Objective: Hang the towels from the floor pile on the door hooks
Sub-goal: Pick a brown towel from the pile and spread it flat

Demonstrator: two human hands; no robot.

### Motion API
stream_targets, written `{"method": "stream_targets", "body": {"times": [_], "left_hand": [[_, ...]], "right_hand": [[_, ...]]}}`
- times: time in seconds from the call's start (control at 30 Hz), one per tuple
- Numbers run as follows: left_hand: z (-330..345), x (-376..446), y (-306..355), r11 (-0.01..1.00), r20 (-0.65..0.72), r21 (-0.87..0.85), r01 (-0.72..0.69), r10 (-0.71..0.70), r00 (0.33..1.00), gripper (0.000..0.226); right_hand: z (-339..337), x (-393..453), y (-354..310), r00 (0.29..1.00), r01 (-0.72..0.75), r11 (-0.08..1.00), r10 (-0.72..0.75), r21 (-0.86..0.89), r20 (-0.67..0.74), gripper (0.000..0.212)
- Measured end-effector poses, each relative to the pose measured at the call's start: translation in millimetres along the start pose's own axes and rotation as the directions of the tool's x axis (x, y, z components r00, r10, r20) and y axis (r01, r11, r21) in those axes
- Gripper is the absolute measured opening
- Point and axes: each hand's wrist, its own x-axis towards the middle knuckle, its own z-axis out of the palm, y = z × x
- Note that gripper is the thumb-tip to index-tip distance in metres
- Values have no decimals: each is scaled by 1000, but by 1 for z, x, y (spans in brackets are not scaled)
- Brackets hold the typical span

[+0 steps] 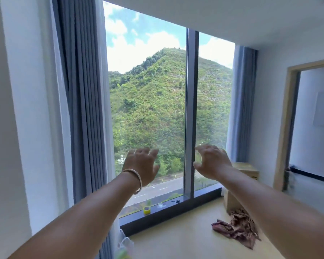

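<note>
A pile of reddish-brown patterned towels (238, 228) lies crumpled on the pale floor at the lower right, beside a cardboard box. Both my arms reach forward at window height, far above the pile. My left hand (141, 165), with a bracelet on the wrist, is held up with fingers relaxed and holds nothing. My right hand (211, 161) hangs in the air with loosely curled fingers and is empty too. A doorway with a wooden frame (284, 128) opens at the right; no door hooks show.
A large window (148, 109) with a dark central post faces a green hill. Grey-blue curtains (82, 90) hang at both sides. On the dark sill (176, 208) sit a yellow tape roll (146, 210) and small scissors (175, 201). Cardboard boxes (247, 169) stand in the right corner.
</note>
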Motion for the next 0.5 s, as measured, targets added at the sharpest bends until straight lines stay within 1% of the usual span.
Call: {"method": "stream_targets", "body": {"times": [0.27,0.43,0.5], "left_hand": [[13,41,141,979,-19,-125,-160,159,987,60],[14,64,237,932,-71,-187,-312,304,950,59],[15,72,265,917,-87,-193,-349,339,937,58]], "right_hand": [[-28,-56,138,985,-173,981,174,-88,3,62],[-53,-99,223,954,-299,936,298,-183,-37,59],[-62,-114,246,943,-330,921,330,-209,-36,60]]}}
